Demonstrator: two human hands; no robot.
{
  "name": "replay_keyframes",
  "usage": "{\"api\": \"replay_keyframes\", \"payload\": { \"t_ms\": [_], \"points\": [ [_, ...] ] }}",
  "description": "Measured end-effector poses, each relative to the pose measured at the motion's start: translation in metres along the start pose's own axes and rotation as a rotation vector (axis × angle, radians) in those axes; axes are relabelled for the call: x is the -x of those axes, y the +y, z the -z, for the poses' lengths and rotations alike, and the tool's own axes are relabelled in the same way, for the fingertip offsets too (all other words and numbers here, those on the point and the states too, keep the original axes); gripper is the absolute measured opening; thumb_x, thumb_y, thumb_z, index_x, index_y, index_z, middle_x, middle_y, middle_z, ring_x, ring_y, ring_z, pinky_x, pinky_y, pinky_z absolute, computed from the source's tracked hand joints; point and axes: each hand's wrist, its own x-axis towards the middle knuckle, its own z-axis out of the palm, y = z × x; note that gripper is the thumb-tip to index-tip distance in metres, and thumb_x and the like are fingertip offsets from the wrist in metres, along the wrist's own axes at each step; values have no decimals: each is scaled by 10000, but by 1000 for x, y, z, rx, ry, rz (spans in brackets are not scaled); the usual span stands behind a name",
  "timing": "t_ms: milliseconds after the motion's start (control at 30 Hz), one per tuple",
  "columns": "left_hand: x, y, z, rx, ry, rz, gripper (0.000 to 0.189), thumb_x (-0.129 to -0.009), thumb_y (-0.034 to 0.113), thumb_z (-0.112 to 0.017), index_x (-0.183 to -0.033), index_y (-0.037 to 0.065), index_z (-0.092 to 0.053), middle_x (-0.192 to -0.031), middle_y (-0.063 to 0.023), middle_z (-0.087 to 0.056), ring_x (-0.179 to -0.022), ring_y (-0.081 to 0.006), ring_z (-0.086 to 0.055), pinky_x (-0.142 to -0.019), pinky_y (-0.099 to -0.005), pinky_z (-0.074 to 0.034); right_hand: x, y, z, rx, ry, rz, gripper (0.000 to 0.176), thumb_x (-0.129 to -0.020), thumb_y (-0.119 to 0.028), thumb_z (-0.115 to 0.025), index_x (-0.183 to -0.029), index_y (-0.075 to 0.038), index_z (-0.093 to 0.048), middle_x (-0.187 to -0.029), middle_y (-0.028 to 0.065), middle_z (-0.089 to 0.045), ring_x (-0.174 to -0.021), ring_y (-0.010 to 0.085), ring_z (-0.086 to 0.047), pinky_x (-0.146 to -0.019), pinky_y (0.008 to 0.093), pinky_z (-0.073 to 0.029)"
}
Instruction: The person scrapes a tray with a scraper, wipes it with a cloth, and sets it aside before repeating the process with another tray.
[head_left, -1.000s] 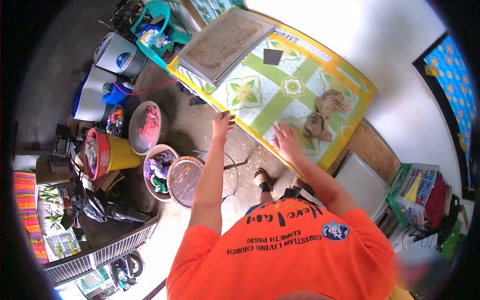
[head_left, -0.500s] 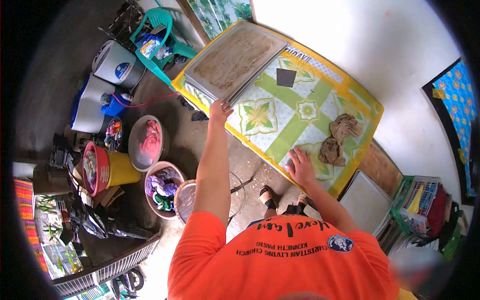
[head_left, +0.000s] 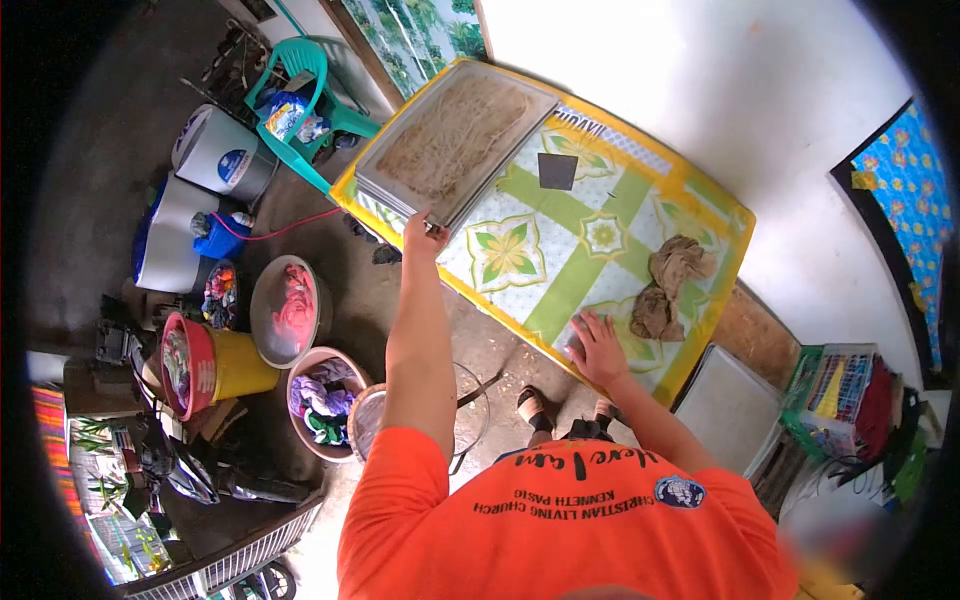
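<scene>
Panel stack point(head_left: 452, 140) was judged stiff, heavyish, best gripped by rims. Corner was met by half-curled left hand point(head_left: 424, 236), grip unconfirmed; right hand point(head_left: 600, 350) was laid open on bench point(head_left: 506, 256).

A green plastic chair point(head_left: 303, 64) holds packets point(head_left: 287, 119); a grey basin point(head_left: 271, 338) of pink laundry point(head_left: 296, 305) stands beside a yellow bucket point(head_left: 246, 362); a blue flowered cloth point(head_left: 908, 205) shows within a dark frame point(head_left: 868, 208) at the right.
</scene>
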Motion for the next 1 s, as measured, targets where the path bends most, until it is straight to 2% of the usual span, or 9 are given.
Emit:
{"api": "replay_keyframes", "payload": {
  "t_ms": [33,133,333,467,500,600,767,933,1000],
  "points": [
    [-4,0,3,49,-21,51,354,-809,289,-633,-1019,55,-470,-775,-114,-465,-590,-249,-472,-614,-476,-503,0,0,0,-2,2,2,529,-831,-355,-590,-1259,-71,-462,-1339,168,-399,-1263,352,-361,-1059,539,-243],
    [35,-2,-6,-183,-109,-142,322,-829,269,-636,-1044,63,-512,-839,-91,-541,-679,-256,-544,-638,-465,-515,1,-1,1,-13,10,4,524,-835,-352,-586,-1261,-72,-462,-1340,161,-397,-1263,346,-360,-1062,536,-241],
    [77,10,-28,57,-390,-386,346,-881,188,-601,-1197,102,-490,-1122,-89,-560,-950,-290,-592,-719,-480,-541,0,-4,4,-12,-6,1,523,-841,-348,-581,-1267,-70,-459,-1347,158,-389,-1277,337,-343,-1061,534,-243],
    [126,1,-14,125,-384,-542,405,-893,149,-581,-1264,105,-426,-1103,-103,-560,-994,-282,-575,-782,-480,-525,3,0,0,-10,4,7,523,-837,-343,-585,-1263,-67,-461,-1347,160,-391,-1278,334,-344,-1060,530,-248],
    [153,-5,-8,122,-334,-546,373,-902,151,-568,-1232,31,-445,-1171,-114,-545,-1060,-293,-556,-851,-476,-507,2,1,-1,-13,16,9,522,-836,-341,-585,-1262,-65,-462,-1345,161,-393,-1275,335,-348,-1059,529,-250],
    [204,-40,29,170,-372,-515,333,-915,132,-536,-1220,14,-470,-1180,-124,-551,-1074,-281,-555,-908,-425,-475,4,1,-1,-32,57,26,523,-836,-339,-583,-1262,-63,-459,-1335,164,-405,-1262,345,-363,-1056,530,-255],
    [243,-107,117,179,-260,-506,307,-886,135,-587,-1158,18,-508,-1067,-107,-589,-962,-244,-591,-817,-429,-485,10,13,-8,68,158,55,548,-817,-324,-595,-1291,-98,-437,-1336,140,-412,-1243,367,-378,-1058,530,-250],
    [293,-142,191,104,-318,-471,366,-882,119,-577,-1210,-16,-487,-1146,-135,-581,-1028,-276,-579,-902,-422,-472,14,50,52,447,357,-392,597,-781,-259,-601,-1334,-159,-400,-1339,142,-393,-1195,422,-383,-1003,510,-315],
    [301,-158,215,42,-307,-429,386,-872,130,-594,-1213,-15,-485,-1147,-130,-580,-1021,-274,-583,-896,-415,-477,5,82,75,247,248,-604,629,-762,-198,-597,-1352,-146,-384,-1325,187,-398,-1111,418,-453,-955,494,-369]
  ]
}}
